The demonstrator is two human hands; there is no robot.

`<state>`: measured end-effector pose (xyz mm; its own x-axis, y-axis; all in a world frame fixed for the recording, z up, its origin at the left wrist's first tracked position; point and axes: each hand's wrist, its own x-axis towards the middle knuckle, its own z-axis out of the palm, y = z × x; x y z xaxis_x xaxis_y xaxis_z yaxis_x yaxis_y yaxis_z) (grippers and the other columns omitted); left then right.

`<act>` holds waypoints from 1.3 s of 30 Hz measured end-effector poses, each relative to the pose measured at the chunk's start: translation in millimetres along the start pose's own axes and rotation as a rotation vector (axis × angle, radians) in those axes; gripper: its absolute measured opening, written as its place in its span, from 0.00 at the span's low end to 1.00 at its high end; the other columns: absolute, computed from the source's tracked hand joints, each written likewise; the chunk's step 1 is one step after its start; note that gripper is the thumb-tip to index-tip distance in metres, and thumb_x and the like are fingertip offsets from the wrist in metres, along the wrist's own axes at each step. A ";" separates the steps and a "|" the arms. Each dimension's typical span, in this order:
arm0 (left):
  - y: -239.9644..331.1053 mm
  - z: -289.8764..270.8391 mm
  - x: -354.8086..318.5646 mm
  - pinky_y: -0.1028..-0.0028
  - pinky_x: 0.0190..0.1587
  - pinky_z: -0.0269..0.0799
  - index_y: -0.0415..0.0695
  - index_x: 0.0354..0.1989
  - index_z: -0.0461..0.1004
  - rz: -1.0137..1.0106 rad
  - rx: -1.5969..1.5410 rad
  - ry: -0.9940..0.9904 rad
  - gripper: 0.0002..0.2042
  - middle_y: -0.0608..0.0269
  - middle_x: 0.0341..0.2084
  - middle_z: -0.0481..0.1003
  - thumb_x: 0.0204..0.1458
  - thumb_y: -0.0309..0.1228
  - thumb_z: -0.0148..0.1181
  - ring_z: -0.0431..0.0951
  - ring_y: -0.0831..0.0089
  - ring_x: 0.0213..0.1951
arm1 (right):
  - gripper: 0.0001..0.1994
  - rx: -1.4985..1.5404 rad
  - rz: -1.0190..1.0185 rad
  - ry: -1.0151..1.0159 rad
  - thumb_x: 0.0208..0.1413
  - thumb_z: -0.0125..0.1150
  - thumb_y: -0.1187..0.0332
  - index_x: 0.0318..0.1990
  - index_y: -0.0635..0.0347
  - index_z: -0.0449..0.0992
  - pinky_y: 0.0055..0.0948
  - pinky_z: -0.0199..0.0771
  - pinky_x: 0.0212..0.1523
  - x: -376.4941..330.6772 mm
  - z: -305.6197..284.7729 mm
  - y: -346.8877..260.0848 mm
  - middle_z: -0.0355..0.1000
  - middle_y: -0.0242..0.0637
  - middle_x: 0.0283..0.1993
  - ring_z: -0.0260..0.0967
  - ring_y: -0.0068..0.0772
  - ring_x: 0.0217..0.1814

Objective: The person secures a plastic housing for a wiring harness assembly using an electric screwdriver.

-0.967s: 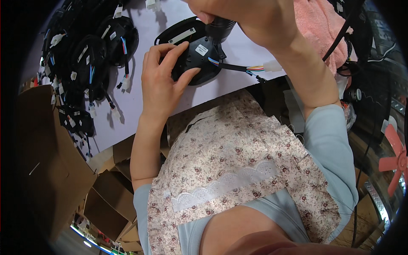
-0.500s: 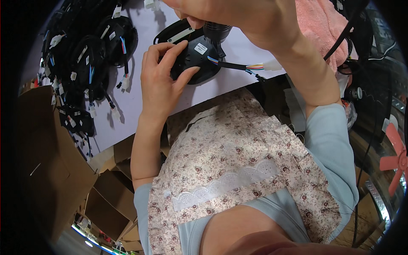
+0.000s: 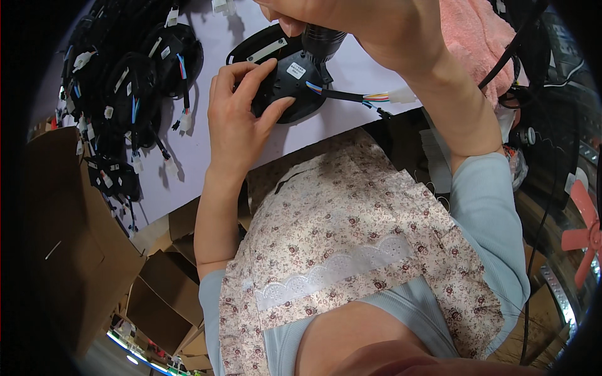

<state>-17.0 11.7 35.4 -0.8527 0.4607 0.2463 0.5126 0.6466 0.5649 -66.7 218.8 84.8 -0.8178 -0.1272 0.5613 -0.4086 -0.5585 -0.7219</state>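
A black rounded plastic housing [image 3: 282, 89] with a white label lies on the table near its front edge. My left hand [image 3: 235, 119] grips its near left side, thumb and fingers spread across it. Above it, my right hand [image 3: 370, 31] is wrapped round a ribbed black tool that looks like an electric screwdriver [image 3: 322, 42]. The tool points down at the housing's right part; its tip is hidden. From the housing a wire harness [image 3: 345, 96] runs right to a white connector [image 3: 402, 96] at the table edge.
Several similar black housings with wires [image 3: 135, 88] are heaped on the table's left. A pink towel [image 3: 470, 44] lies at the right, beside a black cable [image 3: 517, 37]. Cardboard boxes [image 3: 81, 232] stand at lower left. A pink fan [image 3: 583, 238] is at far right.
My right hand and the tool have shifted slightly to the right. My left hand and the housing stay in place.
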 end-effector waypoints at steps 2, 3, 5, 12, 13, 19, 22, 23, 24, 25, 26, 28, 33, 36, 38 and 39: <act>-0.3 0.2 -0.7 0.64 0.49 0.73 0.46 0.54 0.80 0.000 -0.001 0.000 0.27 0.59 0.45 0.75 0.41 0.33 0.78 0.74 0.60 0.47 | 0.08 -0.050 -0.068 -0.045 0.57 0.68 0.78 0.42 0.64 0.77 0.22 0.76 0.31 1.5 -2.7 2.3 0.77 0.30 0.33 0.75 0.18 0.31; -0.7 0.4 -1.1 0.64 0.49 0.73 0.46 0.54 0.80 0.002 -0.002 0.000 0.27 0.58 0.45 0.75 0.42 0.33 0.77 0.74 0.59 0.47 | 0.08 -0.050 -0.067 -0.045 0.57 0.68 0.78 0.42 0.64 0.77 0.22 0.76 0.31 1.2 -2.4 2.6 0.77 0.30 0.33 0.75 0.18 0.31; -1.1 0.7 -1.7 0.64 0.49 0.73 0.46 0.54 0.80 0.003 -0.003 0.000 0.27 0.58 0.45 0.75 0.42 0.33 0.77 0.74 0.59 0.47 | 0.08 -0.051 -0.093 -0.045 0.56 0.67 0.79 0.42 0.64 0.76 0.22 0.76 0.32 0.5 -1.7 3.7 0.77 0.30 0.33 0.75 0.18 0.31; -1.9 0.6 -3.8 0.64 0.50 0.73 0.45 0.54 0.80 -0.002 -0.014 0.002 0.27 0.58 0.45 0.75 0.41 0.33 0.78 0.74 0.59 0.47 | 0.07 -0.092 -0.119 -0.066 0.56 0.67 0.79 0.42 0.64 0.77 0.21 0.75 0.32 0.4 -0.8 5.8 0.77 0.29 0.33 0.74 0.18 0.31; -1.6 -0.6 -4.6 0.64 0.50 0.73 0.45 0.54 0.80 0.000 -0.013 0.002 0.27 0.58 0.45 0.75 0.41 0.33 0.78 0.74 0.59 0.47 | 0.08 -0.080 -0.098 -0.057 0.55 0.68 0.78 0.41 0.64 0.77 0.21 0.74 0.31 -0.1 2.3 4.9 0.77 0.29 0.32 0.74 0.17 0.31; -3.9 2.1 0.7 0.63 0.50 0.73 0.45 0.53 0.80 -0.026 -0.014 -0.012 0.26 0.58 0.45 0.75 0.41 0.32 0.77 0.74 0.59 0.47 | 0.15 -0.222 -0.151 -0.102 0.50 0.73 0.73 0.44 0.64 0.76 0.23 0.72 0.34 2.5 -2.7 18.0 0.76 0.30 0.34 0.71 0.17 0.33; -5.1 3.8 3.0 0.63 0.49 0.73 0.45 0.53 0.80 -0.009 -0.040 0.009 0.26 0.58 0.45 0.75 0.42 0.32 0.77 0.74 0.58 0.47 | 0.19 -0.244 -0.193 -0.227 0.50 0.73 0.71 0.48 0.64 0.74 0.24 0.72 0.37 1.6 -4.8 11.0 0.76 0.30 0.38 0.71 0.18 0.36; -4.4 3.4 2.0 0.63 0.49 0.73 0.45 0.53 0.80 -0.010 -0.040 0.013 0.26 0.58 0.45 0.75 0.42 0.32 0.77 0.74 0.58 0.47 | 0.17 -0.206 -0.174 -0.148 0.50 0.72 0.72 0.47 0.64 0.75 0.23 0.72 0.36 -1.5 -0.5 11.1 0.76 0.30 0.37 0.71 0.18 0.35; -3.2 2.5 2.0 0.63 0.50 0.73 0.45 0.53 0.80 -0.016 -0.034 0.002 0.26 0.58 0.45 0.75 0.42 0.31 0.77 0.73 0.58 0.47 | 0.15 -0.170 -0.157 -0.070 0.51 0.71 0.73 0.46 0.64 0.75 0.23 0.72 0.36 -2.3 1.9 10.3 0.75 0.29 0.36 0.71 0.17 0.35; -1.6 1.3 2.6 0.63 0.50 0.73 0.45 0.54 0.80 -0.019 -0.028 -0.007 0.26 0.57 0.45 0.75 0.42 0.31 0.77 0.73 0.58 0.47 | 0.15 -0.172 -0.160 -0.076 0.51 0.71 0.73 0.46 0.64 0.75 0.23 0.72 0.36 -2.2 -3.8 4.8 0.75 0.29 0.36 0.71 0.17 0.35; 0.5 -1.8 -0.4 0.63 0.50 0.73 0.45 0.54 0.80 -0.018 -0.023 0.008 0.26 0.57 0.45 0.75 0.42 0.31 0.77 0.73 0.58 0.47 | 0.13 -0.228 -0.114 -0.230 0.52 0.71 0.74 0.44 0.65 0.76 0.23 0.72 0.37 -2.3 -12.7 -3.8 0.75 0.29 0.35 0.71 0.17 0.35; 1.3 -4.0 -1.6 0.63 0.51 0.72 0.44 0.54 0.80 -0.033 -0.028 -0.014 0.26 0.56 0.45 0.74 0.41 0.30 0.77 0.73 0.57 0.47 | 0.11 -0.301 -0.087 -0.404 0.53 0.70 0.75 0.43 0.65 0.77 0.23 0.72 0.37 -2.9 -11.4 -16.0 0.75 0.29 0.33 0.71 0.17 0.35; -0.8 -3.0 -3.3 0.61 0.52 0.73 0.42 0.53 0.79 -0.039 -0.034 -0.036 0.27 0.56 0.46 0.74 0.41 0.28 0.76 0.73 0.55 0.48 | 0.11 -0.400 0.251 0.083 0.58 0.67 0.74 0.48 0.64 0.77 0.23 0.73 0.37 6.1 16.9 -49.5 0.75 0.29 0.32 0.73 0.20 0.34; 3.7 0.8 -2.0 0.63 0.52 0.72 0.42 0.54 0.79 -0.016 -0.060 -0.007 0.27 0.56 0.46 0.73 0.41 0.30 0.77 0.74 0.58 0.49 | 0.07 -0.232 -0.215 0.119 0.62 0.63 0.73 0.45 0.62 0.74 0.25 0.74 0.34 31.5 -20.3 -61.4 0.73 0.31 0.30 0.72 0.23 0.30; 4.9 2.0 -3.4 0.63 0.52 0.72 0.42 0.54 0.79 -0.024 -0.045 0.011 0.27 0.57 0.46 0.73 0.41 0.31 0.77 0.74 0.58 0.48 | 0.05 -0.326 -0.456 0.275 0.60 0.63 0.73 0.41 0.62 0.73 0.25 0.72 0.32 56.2 -30.2 -64.2 0.72 0.34 0.30 0.70 0.25 0.28; 5.0 3.9 -1.7 0.64 0.52 0.73 0.42 0.54 0.79 -0.016 -0.029 0.010 0.27 0.57 0.46 0.73 0.41 0.31 0.77 0.74 0.58 0.48 | 0.05 -0.327 -0.492 0.322 0.60 0.63 0.74 0.41 0.62 0.73 0.24 0.72 0.32 63.8 -30.5 -60.7 0.72 0.34 0.30 0.70 0.25 0.28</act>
<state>-12.6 16.5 34.8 -0.8616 0.4446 0.2449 0.4961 0.6355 0.5916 -106.5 269.6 152.1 -0.5642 0.3581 0.7440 -0.8249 -0.2048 -0.5269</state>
